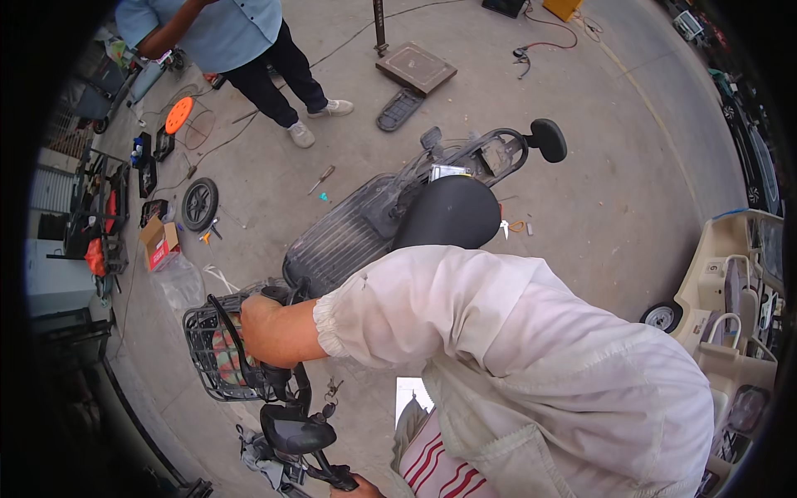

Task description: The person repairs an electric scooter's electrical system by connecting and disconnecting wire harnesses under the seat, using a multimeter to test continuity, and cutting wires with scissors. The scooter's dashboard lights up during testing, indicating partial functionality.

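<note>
An electric scooter stands before me, with a ribbed grey footboard (340, 241) and a rounded black seat (452, 212). My right arm crosses the view, and my right hand (264, 328) is closed around the far end of the handlebar, with part of its fingers hidden. At the lower edge, my left hand (359, 488) is closed on the near handlebar grip (332, 475); only part of this hand shows. Between the hands sits a dark rounded mirror-like part (297, 432). A black wire basket (199, 349) at the front holds plaid cloth (228, 357). Keys (333, 388) show beside the handlebar.
A person in a light blue shirt (237, 37) stands beyond the scooter. A loose wheel (199, 204), a cardboard box (159, 243), a screwdriver (322, 178) and a platform scale (417, 68) are on the floor. A cream vehicle (706, 299) stands at right.
</note>
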### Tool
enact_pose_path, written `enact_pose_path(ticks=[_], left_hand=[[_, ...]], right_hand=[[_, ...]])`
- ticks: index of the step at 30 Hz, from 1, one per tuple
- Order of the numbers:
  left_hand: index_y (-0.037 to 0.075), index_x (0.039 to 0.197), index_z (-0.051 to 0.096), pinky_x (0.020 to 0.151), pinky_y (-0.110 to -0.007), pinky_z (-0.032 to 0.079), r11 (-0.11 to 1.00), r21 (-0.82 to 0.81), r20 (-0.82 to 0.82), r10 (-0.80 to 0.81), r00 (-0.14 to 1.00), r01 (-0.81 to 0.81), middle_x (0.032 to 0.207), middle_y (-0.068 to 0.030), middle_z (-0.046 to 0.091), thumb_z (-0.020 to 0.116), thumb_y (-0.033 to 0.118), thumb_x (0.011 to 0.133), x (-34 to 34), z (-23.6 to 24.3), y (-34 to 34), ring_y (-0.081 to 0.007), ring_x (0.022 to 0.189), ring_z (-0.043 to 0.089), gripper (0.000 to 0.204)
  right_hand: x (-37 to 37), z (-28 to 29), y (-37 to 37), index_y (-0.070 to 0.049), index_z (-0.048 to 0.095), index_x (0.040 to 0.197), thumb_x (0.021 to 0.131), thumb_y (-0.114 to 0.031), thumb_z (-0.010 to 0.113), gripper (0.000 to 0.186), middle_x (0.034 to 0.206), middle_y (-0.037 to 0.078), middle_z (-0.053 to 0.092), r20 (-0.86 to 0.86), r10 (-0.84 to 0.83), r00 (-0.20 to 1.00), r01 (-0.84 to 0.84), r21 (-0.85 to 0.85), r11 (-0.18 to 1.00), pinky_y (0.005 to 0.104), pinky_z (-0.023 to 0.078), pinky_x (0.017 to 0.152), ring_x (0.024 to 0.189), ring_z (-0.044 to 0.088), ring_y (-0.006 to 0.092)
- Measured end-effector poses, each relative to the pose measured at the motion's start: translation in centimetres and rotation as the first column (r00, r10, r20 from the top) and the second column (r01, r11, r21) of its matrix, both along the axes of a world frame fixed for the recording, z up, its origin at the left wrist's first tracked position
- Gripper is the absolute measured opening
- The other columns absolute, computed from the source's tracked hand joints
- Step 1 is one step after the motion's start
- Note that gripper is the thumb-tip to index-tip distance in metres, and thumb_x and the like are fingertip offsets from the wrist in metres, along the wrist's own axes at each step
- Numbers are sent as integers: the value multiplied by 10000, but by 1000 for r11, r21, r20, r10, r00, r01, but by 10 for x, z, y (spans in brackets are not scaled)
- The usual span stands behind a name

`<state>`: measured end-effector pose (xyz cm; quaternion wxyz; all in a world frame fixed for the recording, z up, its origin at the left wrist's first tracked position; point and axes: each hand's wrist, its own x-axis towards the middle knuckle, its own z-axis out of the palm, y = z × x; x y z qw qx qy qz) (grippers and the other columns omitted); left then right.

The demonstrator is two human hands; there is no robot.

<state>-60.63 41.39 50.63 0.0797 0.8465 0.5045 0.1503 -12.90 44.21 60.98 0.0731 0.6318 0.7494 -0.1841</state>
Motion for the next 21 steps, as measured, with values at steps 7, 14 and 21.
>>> enact_pose_path(ticks=[7,14,21], left_hand=[[9,697,679,510,-403,481,994,-56,16,92,996,-91,605,-126,627,691,82,805,41,30,-15,-306,529,598,130],[-5,750,700,545,-397,500,991,105,63,-89,994,82,661,-154,661,652,48,830,16,7,-6,-300,571,632,107],[7,816,691,594,-395,513,996,37,47,-81,996,79,746,-142,671,653,192,885,15,13,-12,-302,640,637,201]], right_hand=[[1,-2,0,-157,727,1086,821,-352,647,338,1093,5,708,-3,-69,998,69,-15,998,382,513,812,1002,673,213],[1,-8,-1,-139,742,1050,828,-341,636,319,1047,20,721,-8,-70,998,70,25,997,391,516,774,963,685,225],[-1,-14,-5,-158,742,1020,742,-323,713,325,1019,-2,719,-11,-142,990,142,18,990,379,534,750,930,694,219]])
